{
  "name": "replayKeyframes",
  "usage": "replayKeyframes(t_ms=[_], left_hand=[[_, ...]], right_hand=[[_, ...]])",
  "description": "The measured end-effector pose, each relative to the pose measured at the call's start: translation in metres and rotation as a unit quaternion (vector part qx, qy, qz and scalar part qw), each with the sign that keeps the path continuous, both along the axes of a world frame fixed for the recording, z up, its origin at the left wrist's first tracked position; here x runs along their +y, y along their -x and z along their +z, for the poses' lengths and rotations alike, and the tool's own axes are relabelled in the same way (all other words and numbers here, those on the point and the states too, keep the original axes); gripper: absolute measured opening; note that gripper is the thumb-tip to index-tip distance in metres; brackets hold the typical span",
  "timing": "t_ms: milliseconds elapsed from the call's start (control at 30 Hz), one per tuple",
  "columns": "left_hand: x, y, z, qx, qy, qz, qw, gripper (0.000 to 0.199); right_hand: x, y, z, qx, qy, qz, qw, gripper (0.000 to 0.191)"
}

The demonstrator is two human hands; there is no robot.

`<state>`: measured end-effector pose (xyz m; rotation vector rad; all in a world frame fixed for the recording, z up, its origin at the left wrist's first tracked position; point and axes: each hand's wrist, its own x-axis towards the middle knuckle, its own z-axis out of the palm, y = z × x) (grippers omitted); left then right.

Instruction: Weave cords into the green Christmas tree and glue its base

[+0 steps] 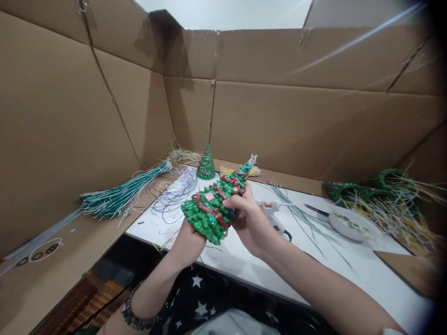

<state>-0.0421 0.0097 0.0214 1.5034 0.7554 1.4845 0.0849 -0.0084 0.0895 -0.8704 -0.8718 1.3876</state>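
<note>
Tree (pixel 212 211) leaned, its side pinched by the right hand (pixel 249 218), its base held by the left hand (pixel 190 244); another tree (pixel 206 167) stood beyond.

Most of the left hand (pixel 193 238) is tucked under the base of the decorated tree (pixel 209 216), so its fingers are a mystery. The right hand (pixel 247 211) shows its thumb okay, but most of the other fingers vanish behind the branches. Same hand blocks part of the white glue gun (pixel 272 210). The yellow bundle (pixel 256 171) is half lost behind the treetop. Bits in the white dish (pixel 352 225) are too small and soft to make out. Bottom edge chops the starry cloth (pixel 200 308); the top-right corner's just black.
</note>
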Motion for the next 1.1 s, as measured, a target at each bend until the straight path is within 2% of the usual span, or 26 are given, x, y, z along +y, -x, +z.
replayKeyframes(t_ms=[133,267,367,600,800,933,1100], left_hand=[[-0.002,0.004,-0.006,-0.016,0.011,0.003,1.000,0.048],[-0.006,0.007,-0.005,-0.019,-0.003,-0.004,1.000,0.041],[-0.009,0.009,-0.003,-0.016,-0.026,-0.013,0.999,0.041],[-0.010,0.013,-0.003,0.025,-0.098,0.031,0.994,0.025],[-0.013,0.014,0.001,0.056,-0.102,0.051,0.992,0.025],[-0.019,0.015,0.009,0.067,-0.056,0.055,0.995,0.032],[-0.023,0.018,0.010,0.039,-0.029,0.017,0.999,0.038]], right_hand=[[-0.004,-0.002,0.005,0.008,-0.029,0.025,0.999,0.053],[-0.010,-0.003,0.009,-0.007,-0.030,0.055,0.998,0.061],[-0.012,-0.002,0.010,-0.004,-0.032,0.072,0.997,0.059],[-0.015,-0.002,0.011,0.001,-0.018,0.084,0.996,0.058],[-0.017,-0.002,0.012,-0.007,0.021,0.061,0.998,0.056],[-0.018,-0.002,0.011,-0.003,0.008,0.066,0.998,0.055],[-0.019,-0.001,0.012,-0.009,-0.006,0.088,0.996,0.058]])
